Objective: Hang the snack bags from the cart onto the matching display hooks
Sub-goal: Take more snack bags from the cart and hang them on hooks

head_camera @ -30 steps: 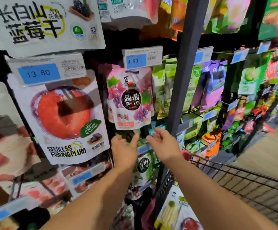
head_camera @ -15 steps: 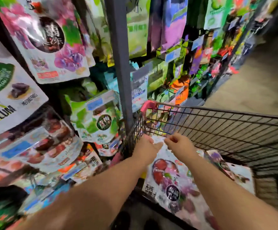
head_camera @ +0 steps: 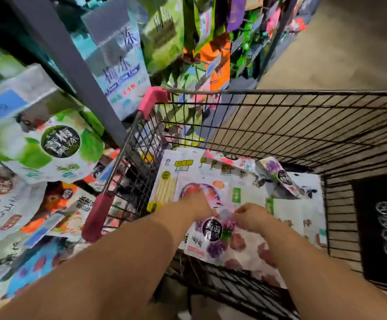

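Note:
Both my hands reach down into the black wire cart (head_camera: 280,93). A white snack bag with purple and pink flowers and a round black label (head_camera: 213,229) lies on top of the pile. My left hand (head_camera: 197,204) and my right hand (head_camera: 251,215) meet at its upper edge, fingers curled and pinching it. Under it lie a bag with pale sticks (head_camera: 164,188), a plum bag (head_camera: 201,188) and a second purple-flower bag (head_camera: 278,175). The picture is blurred by motion.
Hanging snack bags fill the display on the left: a green-label bag (head_camera: 58,144), a pale blue one (head_camera: 120,65) and an orange one (head_camera: 217,63). A grey rack upright (head_camera: 72,65) stands against the cart's pink corner (head_camera: 152,98). A black floor mat (head_camera: 386,227) lies at the right.
My hands left the display hooks, dropped into the cart and moved deeper onto the flower bag. My view swung down from the shelves to the cart.

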Available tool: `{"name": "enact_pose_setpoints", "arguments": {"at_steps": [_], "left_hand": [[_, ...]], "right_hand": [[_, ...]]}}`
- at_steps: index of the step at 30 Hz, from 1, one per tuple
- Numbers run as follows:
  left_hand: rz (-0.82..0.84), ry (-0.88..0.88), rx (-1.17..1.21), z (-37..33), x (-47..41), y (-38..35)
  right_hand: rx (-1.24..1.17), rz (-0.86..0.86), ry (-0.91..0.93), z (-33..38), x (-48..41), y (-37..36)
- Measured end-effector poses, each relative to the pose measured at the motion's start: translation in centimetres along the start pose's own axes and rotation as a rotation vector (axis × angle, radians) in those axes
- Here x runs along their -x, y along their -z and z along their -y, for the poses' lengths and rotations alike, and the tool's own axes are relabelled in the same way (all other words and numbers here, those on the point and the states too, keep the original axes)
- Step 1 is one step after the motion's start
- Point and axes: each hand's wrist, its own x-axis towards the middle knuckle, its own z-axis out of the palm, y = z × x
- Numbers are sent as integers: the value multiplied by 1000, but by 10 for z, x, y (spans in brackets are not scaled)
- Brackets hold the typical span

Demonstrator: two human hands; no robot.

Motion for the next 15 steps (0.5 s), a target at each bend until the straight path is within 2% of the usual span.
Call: {"name": "enact_pose_setpoints", "arguments": {"at_steps": [4, 7, 12, 15], "left_hand": [[66, -10, -118, 3, -25, -10], [90, -4, -144, 9, -37, -14], [80, 79, -41, 22, -52, -17], [76, 103, 75, 26, -57, -15]], "right_hand": [[50, 187, -62, -9, -15, -16], [72, 262, -37, -8, -18, -20], [-151, 206, -146, -9, -44, -33], [-208, 39, -216, -11, -58, -44]]}}
